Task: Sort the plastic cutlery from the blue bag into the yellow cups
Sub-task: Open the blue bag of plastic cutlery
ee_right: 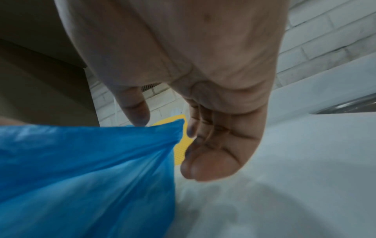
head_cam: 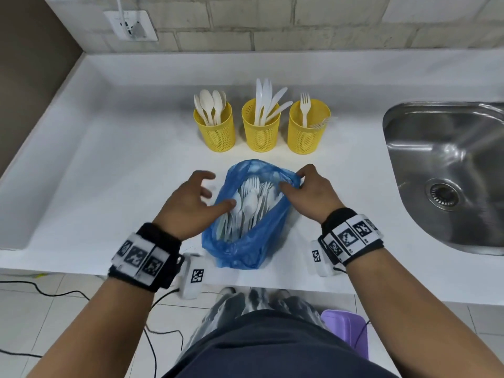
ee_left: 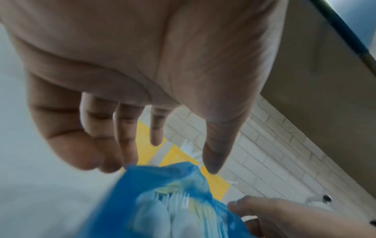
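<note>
Currently: left hand point(head_cam: 191, 199) spread, nothing held, thumb at left lip of bag point(head_cam: 245, 214); fingers relaxed. Bag lies near front edge of counter point(head_cam: 109, 173), mouth open, white cutlery point(head_cam: 251, 203) heaped inside. Right hand point(head_cam: 308, 192) pinches right lip, holds mouth open. Cups point(head_cam: 260, 129) stand behind bag, mid-counter: spoons, knives, forks, each part filled.

Risks:
- thin film slips from pinch, mouth collapses;
- tangled pieces lift together, mis-sort;
- bag near front edge, tug may spill to floor;
- right cup: one fork leans over rim, could fall out.
</note>
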A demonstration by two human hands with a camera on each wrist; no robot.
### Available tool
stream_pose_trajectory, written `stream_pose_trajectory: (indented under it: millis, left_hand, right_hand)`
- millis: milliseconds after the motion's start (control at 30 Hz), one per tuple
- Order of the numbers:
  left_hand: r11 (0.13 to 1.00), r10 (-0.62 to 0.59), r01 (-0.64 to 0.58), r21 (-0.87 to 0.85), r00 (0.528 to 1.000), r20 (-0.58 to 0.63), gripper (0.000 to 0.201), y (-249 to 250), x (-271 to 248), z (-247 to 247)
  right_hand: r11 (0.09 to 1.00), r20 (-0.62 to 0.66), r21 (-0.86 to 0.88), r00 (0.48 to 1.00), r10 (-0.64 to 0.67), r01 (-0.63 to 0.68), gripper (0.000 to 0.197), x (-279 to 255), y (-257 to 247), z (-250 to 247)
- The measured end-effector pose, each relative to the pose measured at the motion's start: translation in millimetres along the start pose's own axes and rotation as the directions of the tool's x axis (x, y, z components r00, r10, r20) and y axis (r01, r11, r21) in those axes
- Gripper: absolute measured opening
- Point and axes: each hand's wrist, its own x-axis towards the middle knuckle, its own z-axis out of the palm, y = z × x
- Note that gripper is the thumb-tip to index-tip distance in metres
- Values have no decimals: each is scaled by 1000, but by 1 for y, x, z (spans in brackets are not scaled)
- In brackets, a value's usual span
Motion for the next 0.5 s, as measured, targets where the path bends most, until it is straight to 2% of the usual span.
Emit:
stream_pose_trajectory:
  millis: [67, 133, 200, 233, 300, 333, 367, 400, 433, 467, 500]
  left_hand:
    - [992, 107, -102, 79, 992, -68, 72, 11, 18, 13]
    - [981, 114, -105, 165, 992, -45, 68, 16, 40, 28]
    - [966, 86, -82, 245, 996, -9, 41, 16, 58, 37]
    - [963, 71, -62, 262, 997, -22, 27, 15, 64, 38]
    - [981, 43, -30, 191, 997, -63, 28, 13, 72, 33]
    - [996, -2, 8, 88, 998, -65, 31, 11, 74, 30]
    - [997, -48, 45, -64, 998, -47, 30, 10, 75, 26]
    - [949, -118, 114, -293, 993, 2, 28, 8, 74, 22]
    - [804, -209, 208, -557, 976, 63, 26, 9, 71, 18]
    - [584, -291, 316, -748, 941, 170, 26, 10, 66, 16]
    - [445, -321, 397, -803, 907, 271, 28, 9, 63, 14]
  right_hand:
    - [999, 19, 3, 999, -39, 39, 38, 0, 0, 10]
    - [996, -23, -8, 996, -88, 88, 30, 5, 0, 17]
    - [995, -58, -39, 994, -92, 90, 14, 15, -1, 21]
    - [998, -57, -5, 996, -67, 67, 15, 20, 0, 21]
    - [969, -36, 244, 999, 38, -28, 23, 27, -1, 22]
    - [889, -8, 447, 993, 118, -102, 26, 31, 0, 21]
    - [757, 57, 627, 980, 191, -184, 27, 33, 0, 19]
    - [603, 144, 755, 962, 232, -259, 29, 36, 2, 18]
    - [477, 223, 819, 943, 246, -318, 29, 37, 2, 16]
    - [407, 269, 842, 930, 250, -353, 27, 38, 2, 14]
    - [393, 288, 841, 922, 259, -372, 25, 43, 3, 15]
